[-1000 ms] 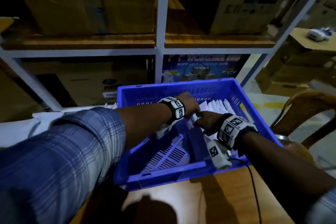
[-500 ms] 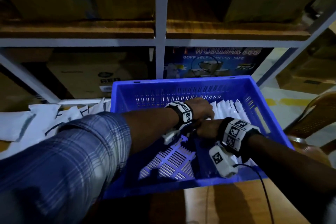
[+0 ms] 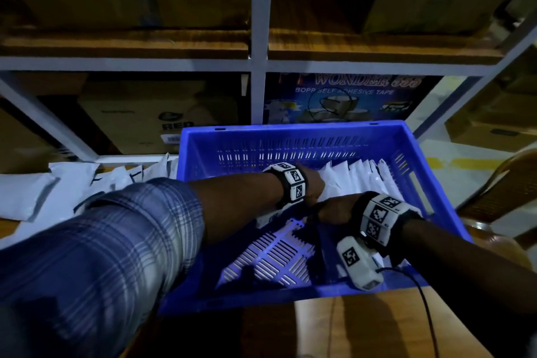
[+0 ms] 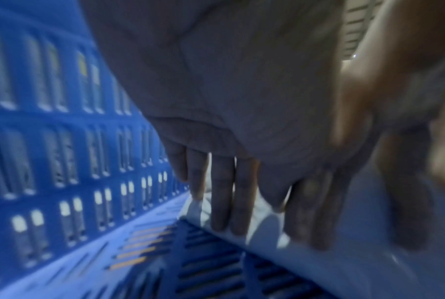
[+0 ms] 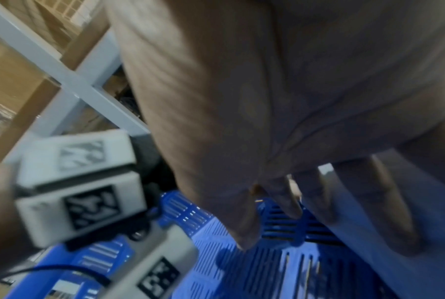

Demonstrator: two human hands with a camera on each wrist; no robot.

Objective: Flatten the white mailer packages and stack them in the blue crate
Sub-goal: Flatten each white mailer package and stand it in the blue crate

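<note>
Head view, both hands: the left hand [image 3: 312,187] and the right hand [image 3: 334,209] are down inside the blue crate [image 3: 290,134], side by side and nearly touching, at the near end of a row of white mailers [image 3: 363,180].
Left hand grip: seen from the left wrist, its fingers [image 4: 221,192] point down, straight and slightly spread, laid flat against the face of the nearest mailer [image 4: 369,252]; nothing is pinched.
Right hand grip: seen from the right wrist, its fingers [image 5: 316,198] also hang straight and apart, resting along the same white face [image 5: 395,242]; the picture is blurred, so the thumb's contact cannot be told.
Mailers at the hands: they stand on edge, leaning against one another, filling the crate from the hands out to its right wall.
Crate floor: on the left-hand side of the hands, the slotted blue bottom [image 3: 270,259] lies bare.
Crate: it sits on a wooden table [image 3: 348,328], its near rim just below the right wrist.
Loose mailers: more white packages [image 3: 58,192] lie in a heap outside the crate, beyond its left wall.
Farther out: a metal shelf rack [image 3: 258,67] stands behind the crate, holding cardboard boxes [image 3: 151,122] and a printed tape carton [image 3: 348,99].
Right edge: part of a brown chair [image 3: 499,183] shows beside the crate.
</note>
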